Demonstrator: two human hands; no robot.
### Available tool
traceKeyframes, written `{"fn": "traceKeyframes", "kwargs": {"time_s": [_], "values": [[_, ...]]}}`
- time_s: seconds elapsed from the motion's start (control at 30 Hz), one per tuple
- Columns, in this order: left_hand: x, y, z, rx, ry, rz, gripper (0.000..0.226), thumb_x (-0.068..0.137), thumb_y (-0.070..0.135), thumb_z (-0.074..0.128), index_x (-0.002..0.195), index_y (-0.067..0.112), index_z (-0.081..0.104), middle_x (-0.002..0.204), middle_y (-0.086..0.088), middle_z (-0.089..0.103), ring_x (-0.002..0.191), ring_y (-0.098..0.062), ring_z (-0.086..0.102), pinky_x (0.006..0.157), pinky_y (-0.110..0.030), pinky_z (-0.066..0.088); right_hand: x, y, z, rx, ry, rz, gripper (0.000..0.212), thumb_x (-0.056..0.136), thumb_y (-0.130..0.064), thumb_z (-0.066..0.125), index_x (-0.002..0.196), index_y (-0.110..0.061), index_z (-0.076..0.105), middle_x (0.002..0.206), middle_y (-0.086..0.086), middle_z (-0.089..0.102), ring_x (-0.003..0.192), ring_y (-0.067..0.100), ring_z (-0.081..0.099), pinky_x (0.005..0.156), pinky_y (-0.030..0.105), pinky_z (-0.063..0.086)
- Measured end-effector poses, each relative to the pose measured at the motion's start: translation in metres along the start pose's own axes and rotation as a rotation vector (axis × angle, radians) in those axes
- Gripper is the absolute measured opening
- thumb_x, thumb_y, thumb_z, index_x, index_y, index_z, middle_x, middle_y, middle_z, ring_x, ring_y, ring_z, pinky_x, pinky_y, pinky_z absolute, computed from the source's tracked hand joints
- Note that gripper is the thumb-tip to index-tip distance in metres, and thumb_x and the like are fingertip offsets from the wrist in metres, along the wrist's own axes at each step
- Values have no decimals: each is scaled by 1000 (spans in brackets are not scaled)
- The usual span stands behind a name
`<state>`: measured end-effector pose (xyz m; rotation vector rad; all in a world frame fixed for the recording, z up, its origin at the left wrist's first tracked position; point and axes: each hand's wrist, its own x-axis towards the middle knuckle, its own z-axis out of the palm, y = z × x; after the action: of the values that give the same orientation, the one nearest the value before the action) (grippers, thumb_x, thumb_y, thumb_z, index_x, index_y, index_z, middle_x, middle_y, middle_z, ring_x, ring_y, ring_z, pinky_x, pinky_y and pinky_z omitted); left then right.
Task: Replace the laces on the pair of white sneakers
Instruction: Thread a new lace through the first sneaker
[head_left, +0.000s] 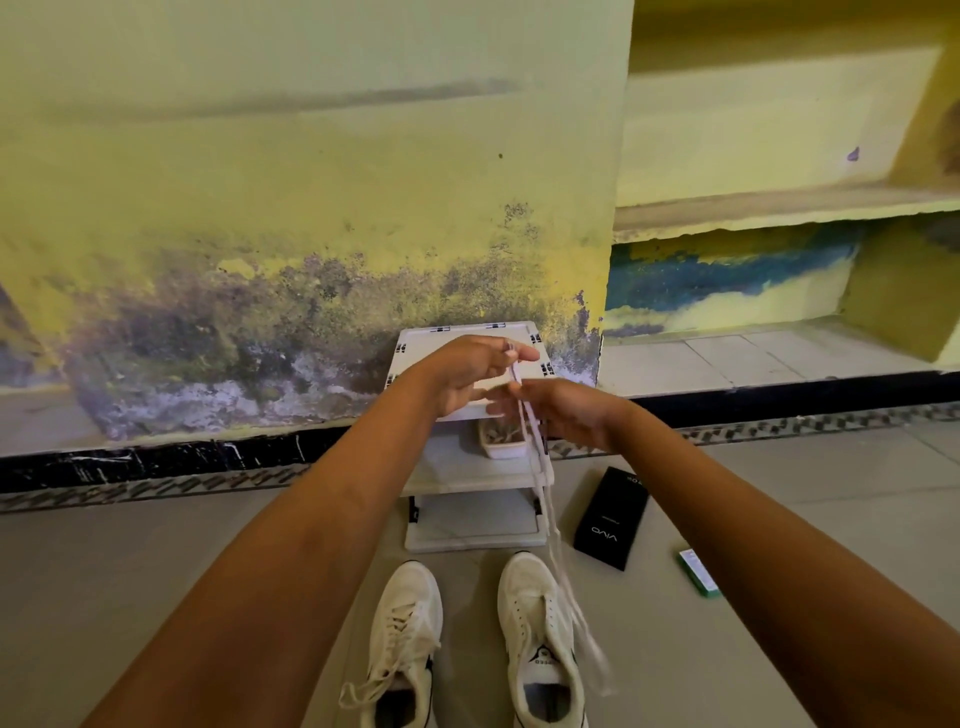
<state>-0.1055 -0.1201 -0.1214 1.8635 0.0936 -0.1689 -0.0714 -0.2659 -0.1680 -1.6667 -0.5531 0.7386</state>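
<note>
White fabric is what you are handling: a loose shoelace (540, 467) hangs from your two raised hands and trails down toward the floor, its blurred lower end falling just beside the right sneaker (543, 639).

From the head camera, your left hand (467, 371) is held out in front of you, far from your body, with thumb and fingers pinched on the top end of the lace. Your right hand (566, 410) sits just below and to the right of it, its fingers closed lightly round the same lace a little further down, so the strand runs between both hands.

On the grey tiled floor (156, 571), near you, the pair of white sneakers stands side by side, toes pointing away from you. Your left sneaker (405, 639) is laced, with the ends lying loose across its top and side. The one on the right shows bare eyelets and an open tongue.

Beyond the shoes a small white tiered rack (472, 483) stands against the stained yellow wall (311, 182). On its middle shelf, partly hidden by your hands, sits a small white tray (501, 444); its contents are too unclear to tell. To the right of the rack a black box (612, 517) lies flat, and a small green box (698, 571) lies further right.
</note>
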Motion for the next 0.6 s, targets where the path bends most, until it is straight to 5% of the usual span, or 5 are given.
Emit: {"fn": "traceKeyframes", "kwargs": {"time_s": [0.1,0.23,0.37,0.6], "values": [[-9,6,-2,-20,61,-9,26,100,11,40,101,18,65,89,-8,59,99,-16,51,94,-38,32,2,-15,8,162,98,-116,28,101,-17,37,94,-9,63,84,1,68,87,16,60,89,31,48],[-17,8,-8,-118,316,-40,28,100,9,40,113,10,65,126,-4,55,116,-20,46,91,-34,33,-11,-20,0,-8,87,-36,33,102,-20,36,95,-8,65,72,1,55,65,14,52,75,26,48],[-24,-10,-12,-109,360,-39,27,99,5,40,110,2,65,87,-4,51,70,-13,43,67,-24,40,-28,-9,-18,-399,0,158,28,99,-18,42,92,-8,68,62,1,38,55,14,41,60,25,45],[-18,-82,19,77,288,-8,18,87,-5,57,79,11,62,67,-3,60,57,-9,53,48,-13,45,-43,83,-40,-629,-114,615,28,92,-18,56,108,2,66,67,1,51,49,12,50,57,21,49]]}}
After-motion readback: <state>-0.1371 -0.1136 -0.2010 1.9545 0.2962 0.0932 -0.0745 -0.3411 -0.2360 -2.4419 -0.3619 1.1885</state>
